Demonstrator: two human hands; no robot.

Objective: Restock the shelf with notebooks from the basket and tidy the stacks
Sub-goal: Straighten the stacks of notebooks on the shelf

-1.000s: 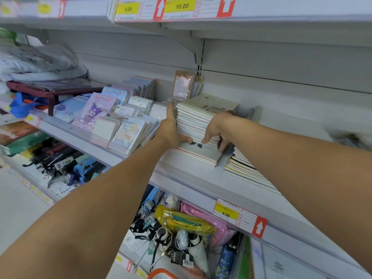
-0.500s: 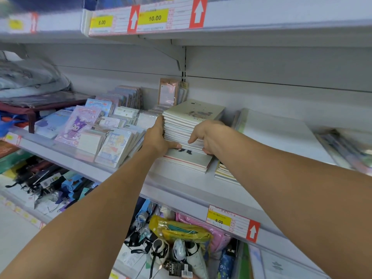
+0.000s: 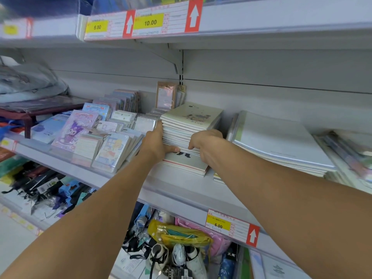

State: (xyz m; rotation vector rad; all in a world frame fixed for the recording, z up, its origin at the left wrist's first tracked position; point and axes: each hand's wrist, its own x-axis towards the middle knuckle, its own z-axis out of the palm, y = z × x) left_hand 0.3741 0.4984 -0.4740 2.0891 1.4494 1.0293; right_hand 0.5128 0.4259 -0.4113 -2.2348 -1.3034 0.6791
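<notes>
A thick stack of pale notebooks (image 3: 187, 125) sits on the grey shelf (image 3: 181, 190), resting on a wider notebook (image 3: 187, 163) with a red line on its cover. My left hand (image 3: 156, 143) presses flat against the stack's left side, thumb under its front edge. My right hand (image 3: 205, 142) grips the stack's right front corner, fingers curled over the spines. To the right lies a lower stack of larger white notebooks (image 3: 277, 143). The basket is out of view.
Small character notepads (image 3: 96, 141) stand in rows left of the stack. Clear-sleeved cards (image 3: 166, 95) lean on the back wall. Price tags reading 5.00, 10.00 (image 3: 150, 22) and 6.00 (image 3: 218, 225) mark the shelf edges. Umbrellas and pouches (image 3: 177, 238) fill the shelf below.
My right hand has slid from the stack's lower right side to its front right corner. The left hand stays on the left side. The camera has tilted down and drifted.
</notes>
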